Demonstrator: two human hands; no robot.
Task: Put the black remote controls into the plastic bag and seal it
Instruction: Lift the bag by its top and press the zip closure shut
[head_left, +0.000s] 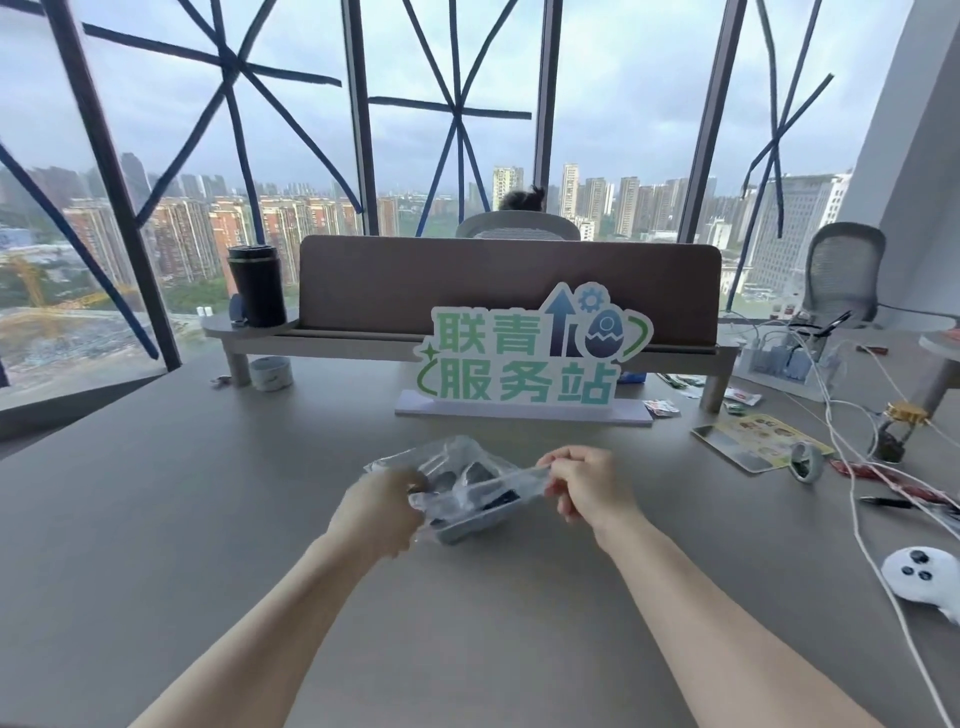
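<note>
A clear plastic bag (452, 467) is held just above the grey desk (156, 519) in the middle of the head view. Dark shapes of the black remote controls (475, 475) show through the plastic inside it. My left hand (376, 512) grips the bag's left end with closed fingers. My right hand (584, 483) pinches the bag's right end, and the top edge is stretched taut between the two hands. How many remotes lie inside is hard to tell through the crumpled plastic.
A green-lettered sign (530, 358) stands behind the bag. A black tumbler (257, 286) and tape roll (270, 373) sit at the back left. Right side holds cables (857, 467), a card (758, 441), a pen (888, 502) and a white controller (919, 574).
</note>
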